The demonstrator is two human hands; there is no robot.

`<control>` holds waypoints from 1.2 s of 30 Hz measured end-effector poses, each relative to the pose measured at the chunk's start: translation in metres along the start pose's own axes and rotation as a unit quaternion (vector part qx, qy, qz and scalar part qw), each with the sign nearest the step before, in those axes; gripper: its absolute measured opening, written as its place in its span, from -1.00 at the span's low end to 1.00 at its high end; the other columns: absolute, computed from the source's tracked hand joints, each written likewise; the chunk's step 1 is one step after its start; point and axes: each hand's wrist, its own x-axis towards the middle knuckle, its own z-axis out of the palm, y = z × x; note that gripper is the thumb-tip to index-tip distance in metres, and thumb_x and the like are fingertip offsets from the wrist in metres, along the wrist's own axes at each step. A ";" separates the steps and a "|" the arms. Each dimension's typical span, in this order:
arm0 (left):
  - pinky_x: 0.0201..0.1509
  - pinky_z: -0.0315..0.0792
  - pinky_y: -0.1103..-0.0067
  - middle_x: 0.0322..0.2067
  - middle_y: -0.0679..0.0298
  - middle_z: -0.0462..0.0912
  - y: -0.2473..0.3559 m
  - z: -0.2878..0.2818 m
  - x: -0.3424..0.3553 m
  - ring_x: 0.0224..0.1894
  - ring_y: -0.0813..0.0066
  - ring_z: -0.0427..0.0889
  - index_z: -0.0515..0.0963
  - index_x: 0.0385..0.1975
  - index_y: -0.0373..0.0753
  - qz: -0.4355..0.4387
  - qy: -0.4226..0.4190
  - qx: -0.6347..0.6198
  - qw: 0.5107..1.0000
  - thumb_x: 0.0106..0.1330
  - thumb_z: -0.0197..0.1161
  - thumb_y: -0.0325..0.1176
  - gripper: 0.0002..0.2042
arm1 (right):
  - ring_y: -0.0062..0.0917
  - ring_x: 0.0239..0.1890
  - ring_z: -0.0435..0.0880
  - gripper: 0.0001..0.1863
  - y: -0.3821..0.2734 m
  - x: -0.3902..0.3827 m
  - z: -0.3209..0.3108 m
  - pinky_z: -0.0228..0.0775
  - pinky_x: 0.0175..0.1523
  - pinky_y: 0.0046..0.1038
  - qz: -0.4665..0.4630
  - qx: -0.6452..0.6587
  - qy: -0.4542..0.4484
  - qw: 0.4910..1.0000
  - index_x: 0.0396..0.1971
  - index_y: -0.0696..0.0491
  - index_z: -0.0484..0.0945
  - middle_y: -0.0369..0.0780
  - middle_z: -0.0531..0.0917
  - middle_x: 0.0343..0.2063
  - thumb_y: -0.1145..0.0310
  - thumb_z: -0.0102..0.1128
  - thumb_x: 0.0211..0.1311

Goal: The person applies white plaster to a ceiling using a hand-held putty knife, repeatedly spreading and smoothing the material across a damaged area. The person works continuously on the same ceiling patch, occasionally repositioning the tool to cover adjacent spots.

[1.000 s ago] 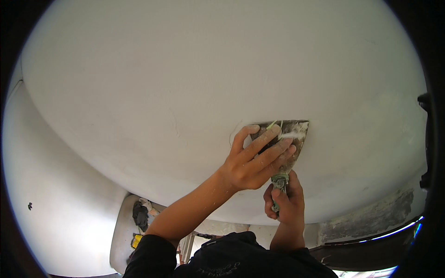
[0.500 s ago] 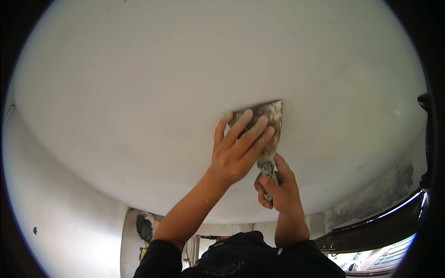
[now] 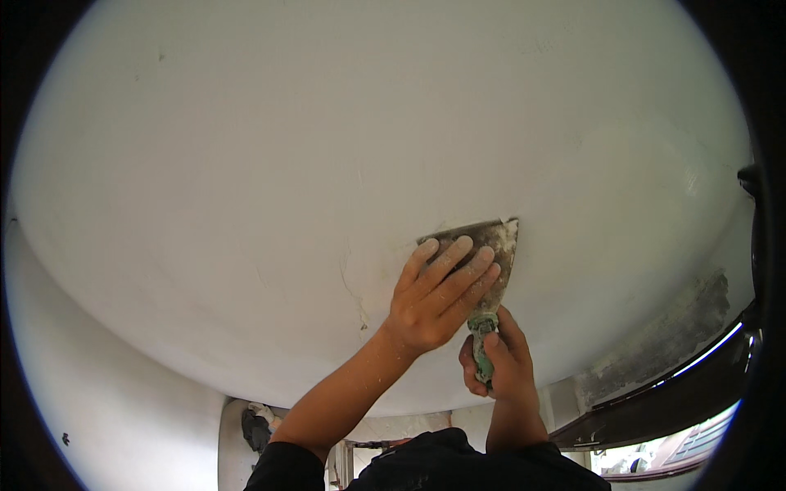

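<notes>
A wide putty knife [image 3: 508, 260] with a worn, smeared metal blade and a greenish handle lies against a broad, off-white plastered surface [image 3: 246, 155]. My right hand [image 3: 509, 360] wraps round its handle from below. My left hand [image 3: 442, 303] lies flat across the blade, its fingers stretched out and slightly apart, dusty at the tips. The blade's far edge touches the surface, and a little pale material shows at its right corner. Left of my left hand a thin crack [image 3: 354, 295] and small flaked marks run down the plaster.
A pale side wall [image 3: 123, 376] curves along the left. At the lower right are a rough grey patch [image 3: 671, 344], a dark beam [image 3: 655, 413] and a bright opening [image 3: 671, 454]. Dark items [image 3: 256, 430] hang at the lower left.
Both hands and the putty knife have moved down the picture and slightly right, the blade staying on the surface. The crack left of my left hand now shows clearly.
</notes>
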 end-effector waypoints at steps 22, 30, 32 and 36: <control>0.08 0.45 0.10 -0.06 0.32 0.73 0.003 0.017 0.029 0.12 0.14 0.53 0.74 -0.30 -0.21 0.059 0.024 -0.044 0.997 0.07 0.37 -0.37 -0.81 | -0.64 -0.88 0.21 -0.40 -0.018 0.010 -0.003 0.04 -0.82 -0.60 -0.023 0.047 -0.009 0.999 0.31 0.06 0.18 -0.14 0.47 -0.65 0.07 0.08 0.45; 0.25 0.35 -0.05 -0.01 0.23 0.68 -0.008 -0.008 0.080 0.21 -0.02 0.46 0.73 -0.30 -0.29 0.102 0.001 -0.030 0.994 -0.01 0.33 -0.39 -0.75 | -0.61 -0.89 0.22 -0.40 -0.050 0.019 0.008 0.09 -0.81 -0.59 -0.059 0.072 -0.032 0.995 0.27 0.03 0.17 -0.15 0.47 -0.63 0.03 0.12 0.43; 0.27 0.34 -0.07 0.01 0.22 0.66 0.002 -0.016 0.065 0.23 -0.05 0.45 0.73 -0.31 -0.28 0.086 -0.035 -0.038 0.995 0.01 0.32 -0.39 -0.76 | -0.60 -0.88 0.25 -0.43 -0.035 0.006 0.008 0.13 -0.81 -0.56 -0.066 0.068 -0.036 0.995 0.20 0.03 0.22 -0.14 0.46 -0.63 0.02 0.17 0.39; 0.32 0.34 0.13 0.17 0.17 0.53 0.040 -0.016 -0.004 0.26 0.12 0.41 0.65 -0.03 -0.23 0.060 -0.136 -0.089 0.985 0.14 0.24 -0.39 -0.64 | -0.58 -0.83 0.31 -0.48 0.034 -0.037 -0.016 0.18 -0.79 -0.55 -0.076 0.099 -0.024 0.992 0.12 0.05 0.25 -0.15 0.46 -0.62 0.10 0.24 0.36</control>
